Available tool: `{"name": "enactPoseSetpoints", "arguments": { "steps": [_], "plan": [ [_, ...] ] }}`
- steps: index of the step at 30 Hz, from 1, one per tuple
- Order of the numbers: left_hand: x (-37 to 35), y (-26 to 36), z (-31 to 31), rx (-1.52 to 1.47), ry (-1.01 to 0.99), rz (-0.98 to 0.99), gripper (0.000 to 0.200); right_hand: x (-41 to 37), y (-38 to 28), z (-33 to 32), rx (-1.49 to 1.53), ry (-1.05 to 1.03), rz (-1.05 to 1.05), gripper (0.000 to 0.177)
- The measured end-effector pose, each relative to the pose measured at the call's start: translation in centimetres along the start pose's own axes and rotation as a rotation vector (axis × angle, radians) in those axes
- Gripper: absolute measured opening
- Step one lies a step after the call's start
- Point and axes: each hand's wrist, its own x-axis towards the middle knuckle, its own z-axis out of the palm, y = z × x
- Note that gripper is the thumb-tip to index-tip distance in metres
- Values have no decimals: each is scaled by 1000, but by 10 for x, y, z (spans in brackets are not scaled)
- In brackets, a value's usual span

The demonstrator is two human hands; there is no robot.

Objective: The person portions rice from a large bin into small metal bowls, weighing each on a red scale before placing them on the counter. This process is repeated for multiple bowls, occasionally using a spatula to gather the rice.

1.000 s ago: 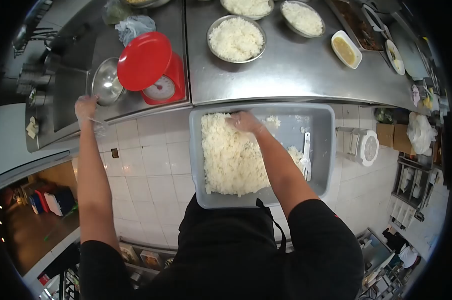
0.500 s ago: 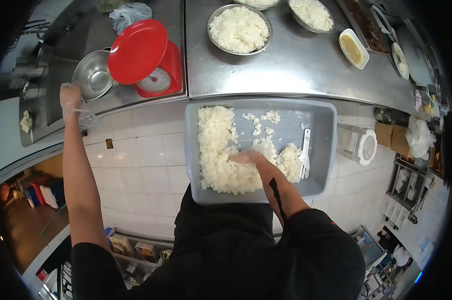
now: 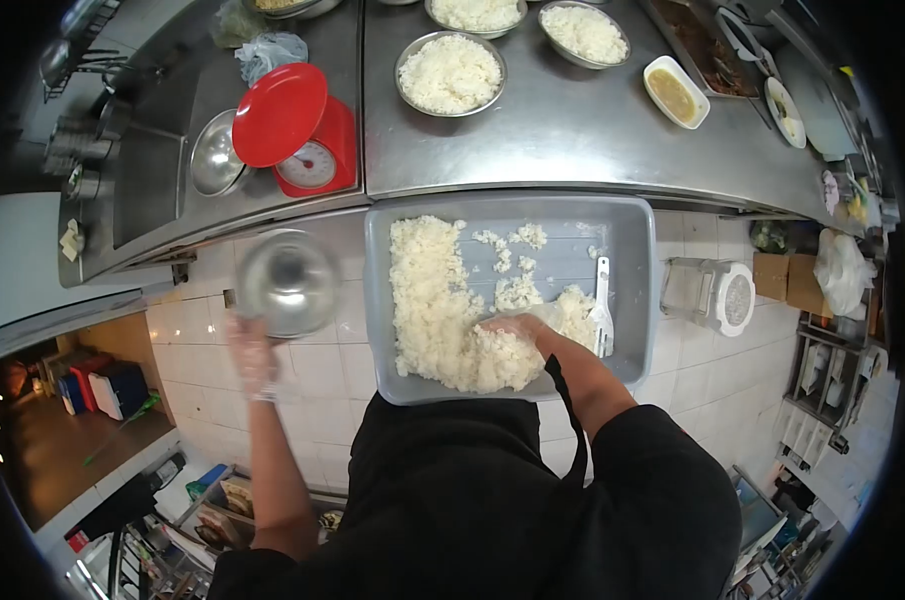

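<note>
My left hand [image 3: 253,357], in a clear plastic glove, grips the rim of a shiny metal bowl [image 3: 291,285]. Both are blurred by motion, and the bowl is held over the floor, left of a grey plastic tub [image 3: 375,300]. Cooked white rice [image 3: 423,290] fills the left and front of the tub. My right hand [image 3: 521,325], also gloved, is down in that rice with a clump gathered at its fingers, which are partly hidden. A white slotted spatula [image 3: 601,310] lies inside the tub on the right.
Behind the tub, the steel counter [image 3: 533,150] carries several bowls of rice [image 3: 451,75] and a white dish of sauce [image 3: 676,93]. A red kitchen scale [image 3: 318,150] stands left, by another metal bowl [image 3: 216,155]. Right of the tub is a clear container with a white lid [image 3: 735,298].
My left hand has taken a metal bowl from beside the scale and brought it toward the tub. My right hand has shifted slightly in the rice, where a clump now shows.
</note>
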Motion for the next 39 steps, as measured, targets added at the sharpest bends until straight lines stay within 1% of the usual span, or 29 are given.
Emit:
{"name": "enactPoseSetpoints", "arguments": {
  "steps": [1,2,3,4,7,9,10,11,12,13,15,16,17,19,20,21,22,23,24,25,26,29,30,31,33,35,36,38,39],
  "plan": [
    [-21,0,26,-81,-147,10,57,-9,0,-3,39,-4,-34,52],
    [-22,-37,50,240,-203,156,48,-16,-2,-7,78,-2,-74,49],
    [-42,7,86,103,-393,44,45,-22,-4,-10,120,1,-126,47],
    [-56,8,120,258,-327,453,46,-27,-6,-12,167,6,-179,44],
    [-82,-17,192,271,-596,219,35,-60,-41,-16,123,178,-127,50],
    [-83,-50,226,264,-803,168,22,-76,-65,-19,-450,314,-498,51],
    [-87,-28,230,233,-832,-28,14,-79,-90,-19,-455,328,-496,51],
    [-89,-24,238,227,-835,-17,14,-77,-122,-15,-483,318,-270,52],
    [-88,-23,245,-63,-817,-175,14,-82,-146,-10,-504,306,-46,54],
    [-85,-20,250,-352,-788,-332,16,-98,-160,-1,-508,318,-50,54],
    [-75,-33,254,-419,-759,-362,17,-130,-167,26,-507,712,-153,58],
    [-64,-71,267,-271,-716,-183,13,-141,-154,37,-704,637,-374,59],
    [-59,-92,274,-113,-669,-15,10,-133,-138,52,-712,643,-383,59],
    [-63,-79,276,-45,-609,63,10,-103,-110,72,-1204,943,-553,46],
    [-68,-71,275,29,-555,126,11,-101,-103,73,-1201,953,-558,46],
    [-74,-57,271,30,-554,140,11,-102,-99,69,-1241,912,-629,40],
    [-83,-38,260,-172,-624,-37,15,-102,-97,67,-1281,866,-700,34],
    [-91,-23,252,-375,-691,-218,19,-104,-99,63,-1279,875,-704,34],
    [-94,-14,248,-374,-696,-211,19,-106,-104,57,-1201,833,-673,30],
    [-96,-7,247,-386,-705,-307,20,-108,-107,51,-1129,790,-641,25],
    [-97,2,247,-401,-711,-403,21,-88,-101,45,-950,886,-595,46],
    [-93,-1,257,-408,-690,-409,23,-93,-128,72,-879,852,-517,52],
    [-92,8,253,-405,-686,-402,23,-86,-119,82,-921,889,-661,57],
    [-92,18,248,-471,-631,-449,23,-90,-121,80,-917,887,-663,57],
    [-89,26,243,-530,-576,-509,24,-104,-121,61,-749,570,-858,60],
    [-86,9,235,-638,-612,-482,27,-113,-115,45,-561,836,-903,48],
    [-85,13,234,-513,-567,-481,28,-134,-125,39,-373,840,-828,40],
    [-87,4,223,-534,-540,-476,29,-100,-87,-6,-627,1011,-537,37],
    [-86,-1,217,-559,-519,-460,29,-74,-58,-23,-620,1003,-537,37]
  ]
}}
